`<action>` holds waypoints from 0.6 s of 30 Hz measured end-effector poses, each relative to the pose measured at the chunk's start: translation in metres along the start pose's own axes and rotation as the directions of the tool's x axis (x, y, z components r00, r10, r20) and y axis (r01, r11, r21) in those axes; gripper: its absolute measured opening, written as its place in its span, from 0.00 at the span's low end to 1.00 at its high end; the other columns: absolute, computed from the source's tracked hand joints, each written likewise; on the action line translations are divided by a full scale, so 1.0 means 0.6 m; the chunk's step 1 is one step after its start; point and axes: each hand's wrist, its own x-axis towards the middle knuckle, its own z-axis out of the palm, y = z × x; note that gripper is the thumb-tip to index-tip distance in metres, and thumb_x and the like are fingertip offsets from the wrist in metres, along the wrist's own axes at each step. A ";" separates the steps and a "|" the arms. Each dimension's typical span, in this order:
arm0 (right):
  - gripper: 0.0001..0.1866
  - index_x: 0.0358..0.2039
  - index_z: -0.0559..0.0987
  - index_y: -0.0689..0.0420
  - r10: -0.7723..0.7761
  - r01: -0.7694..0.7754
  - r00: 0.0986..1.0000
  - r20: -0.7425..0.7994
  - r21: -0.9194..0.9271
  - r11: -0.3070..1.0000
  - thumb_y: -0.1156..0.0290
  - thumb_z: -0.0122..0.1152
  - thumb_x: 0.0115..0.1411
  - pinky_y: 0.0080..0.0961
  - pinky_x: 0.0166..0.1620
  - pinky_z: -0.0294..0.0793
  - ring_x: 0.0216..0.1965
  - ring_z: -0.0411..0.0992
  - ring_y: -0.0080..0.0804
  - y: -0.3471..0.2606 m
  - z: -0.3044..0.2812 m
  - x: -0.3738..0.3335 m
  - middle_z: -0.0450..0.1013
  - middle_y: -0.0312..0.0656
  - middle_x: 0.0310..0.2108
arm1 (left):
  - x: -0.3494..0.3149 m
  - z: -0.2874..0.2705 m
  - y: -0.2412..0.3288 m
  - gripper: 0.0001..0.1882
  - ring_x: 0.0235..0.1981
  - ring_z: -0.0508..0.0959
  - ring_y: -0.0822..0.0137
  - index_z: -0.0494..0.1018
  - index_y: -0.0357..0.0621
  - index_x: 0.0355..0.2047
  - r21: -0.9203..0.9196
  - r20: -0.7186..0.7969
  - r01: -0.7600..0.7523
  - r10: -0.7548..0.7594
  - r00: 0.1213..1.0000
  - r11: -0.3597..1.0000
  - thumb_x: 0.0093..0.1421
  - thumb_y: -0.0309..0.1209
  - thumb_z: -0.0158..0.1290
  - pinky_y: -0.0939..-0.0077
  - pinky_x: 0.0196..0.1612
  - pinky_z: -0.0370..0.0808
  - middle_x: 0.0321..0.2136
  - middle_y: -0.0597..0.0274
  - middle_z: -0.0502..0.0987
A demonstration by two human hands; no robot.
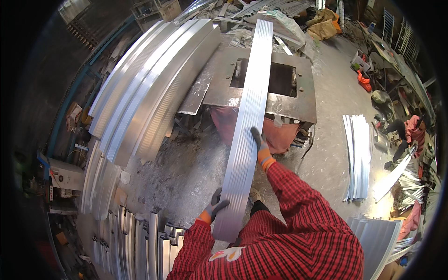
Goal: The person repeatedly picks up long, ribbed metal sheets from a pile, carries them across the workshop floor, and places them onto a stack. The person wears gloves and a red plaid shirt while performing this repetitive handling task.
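Observation:
A long ribbed aluminium profile (249, 100) runs from close to my body up across a steel table (217, 88) with a square opening. Its far part lies over the table and crosses the opening. My left hand (215, 205), in a grey glove with an orange cuff, holds the profile's left edge near its close end. Farther along, my right hand (259, 141), gloved the same way, grips the right edge. Some fingers of both hands are hidden beneath the profile. Reddish cloth (280, 135) hangs below the table's front.
Large stacked aluminium profiles (154, 79) stand at the left, with upright profiles (154, 238) below them. A bundle of thin strips (358, 158) lies on the floor at right. Another person (410, 133) is at the far right. Scrap metal (280, 7) is piled behind the table.

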 end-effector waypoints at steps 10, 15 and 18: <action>0.39 0.58 0.72 0.57 0.197 -0.197 0.980 -0.008 -0.069 0.978 0.39 0.66 0.57 0.33 0.41 0.80 0.42 0.76 0.30 -0.209 0.071 0.258 0.77 0.42 0.41 | 0.201 0.050 0.264 0.50 0.59 0.67 0.60 0.59 0.42 0.67 -0.057 0.020 -0.048 0.049 0.999 0.997 0.53 0.59 0.61 0.68 0.61 0.64 0.60 0.52 0.66; 0.47 0.63 0.67 0.62 0.154 -0.139 0.986 0.060 -0.207 0.968 0.35 0.62 0.58 0.30 0.53 0.74 0.49 0.74 0.33 -0.168 0.023 0.254 0.75 0.45 0.51 | 0.181 0.044 0.218 0.46 0.54 0.71 0.64 0.60 0.41 0.67 0.015 -0.017 -0.120 0.120 0.993 0.993 0.57 0.59 0.57 0.68 0.60 0.66 0.57 0.57 0.70; 0.31 0.64 0.70 0.54 -0.020 0.045 0.996 0.091 -0.282 0.958 0.49 0.56 0.66 0.26 0.61 0.65 0.56 0.70 0.35 -0.073 -0.010 0.202 0.69 0.49 0.59 | 0.114 0.027 0.157 0.50 0.57 0.69 0.61 0.57 0.41 0.68 0.098 -0.062 -0.070 0.076 0.995 0.993 0.55 0.60 0.58 0.66 0.61 0.65 0.60 0.53 0.67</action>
